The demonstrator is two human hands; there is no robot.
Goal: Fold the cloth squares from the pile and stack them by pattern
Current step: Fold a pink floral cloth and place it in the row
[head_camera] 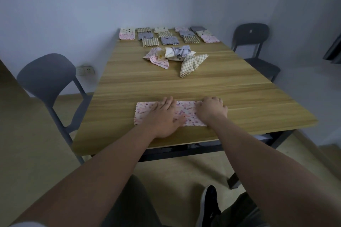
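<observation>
A wooden table [239, 97] fills most of the view, with a dark chair [46, 73] at its left side and a second chair [251, 33] at its far right corner. Along the far edge lie the folded stacks [168, 40], laid out in short rows of pink, grey, checked and cream cloths. Nearer the middle sits the unfolded pile [177, 55], a loose heap with a checked square trailing off to its right. Close to the near edge lies the pink dotted cloth [145, 110], a long strip running left to right, which looks already folded once. The step in hand appears to be the second fold of this cloth. The next move probably calls for carrying the right end over to the left end, matching the zigzag edges, then pressing flat and placing it with the pink ones at the far edge. The left hand [164, 116] rests palm down on the middle of the strip, fingers straight, pinning it. The right hand [212, 109] sits on the right end, knuckles up and fingers curled, seemingly pinching that end.
</observation>
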